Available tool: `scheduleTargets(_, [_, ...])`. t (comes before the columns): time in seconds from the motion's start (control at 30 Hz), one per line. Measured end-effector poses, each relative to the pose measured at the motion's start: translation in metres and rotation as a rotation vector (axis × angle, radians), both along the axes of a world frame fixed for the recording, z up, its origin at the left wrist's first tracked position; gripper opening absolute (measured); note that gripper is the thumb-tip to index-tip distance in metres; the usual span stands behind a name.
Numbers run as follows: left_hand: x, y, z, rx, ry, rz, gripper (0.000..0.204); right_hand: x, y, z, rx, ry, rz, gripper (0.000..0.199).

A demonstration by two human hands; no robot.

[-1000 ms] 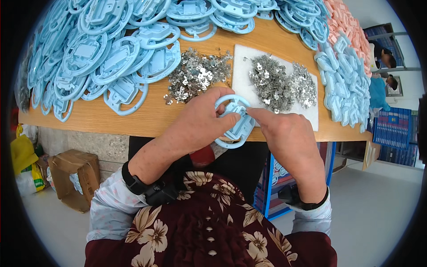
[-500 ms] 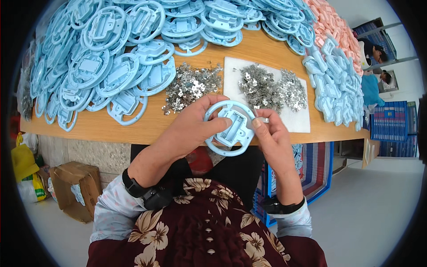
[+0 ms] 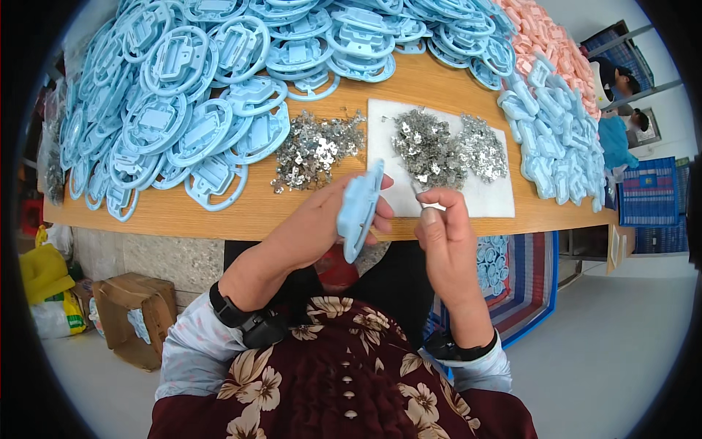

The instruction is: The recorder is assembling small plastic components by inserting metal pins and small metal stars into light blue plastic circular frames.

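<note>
Illumination was bright, even and diffuse, consistent with daylight. Shadows were soft and short beneath the parts on the tabletop point(image 3: 219, 219). The metal clip piles point(image 3: 439, 150) showed small specular glints. Fisheye distortion bent the tabletop edge strongly; a black vignette ringed the frame. Focus was sharp centrally and softened slightly toward the rim.

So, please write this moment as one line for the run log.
left hand: holds blue plastic part edge-on | right hand: pinches small metal clip | wooden table: metal clip piles, white sheet
</note>
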State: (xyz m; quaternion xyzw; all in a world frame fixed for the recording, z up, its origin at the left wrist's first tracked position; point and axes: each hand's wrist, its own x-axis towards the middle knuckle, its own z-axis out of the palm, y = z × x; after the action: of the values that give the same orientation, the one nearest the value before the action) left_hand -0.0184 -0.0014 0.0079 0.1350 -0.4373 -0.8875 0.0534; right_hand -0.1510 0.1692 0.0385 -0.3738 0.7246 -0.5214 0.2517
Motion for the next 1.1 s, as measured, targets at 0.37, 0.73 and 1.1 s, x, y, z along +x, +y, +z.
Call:
scheduleTargets(0.37, [0.002,0.006,-0.002,0.195,0.077,0.05,0.05,0.022,-0.021,-0.012,-0.024,0.287,0.003,0.024])
scheduleTargets(0.73, [-0.008,0.008,-0.014,0.337,0.137,0.022,0.055,0.023,-0.015,-0.033,-0.149,0.632,0.136,0.026])
scheduleTargets(1.1, [-0.011,0.015,-0.034,0.542,0.212,-0.446,0.052,-0.006,0.001,0.022,0.0,-0.407,0.085,0.027])
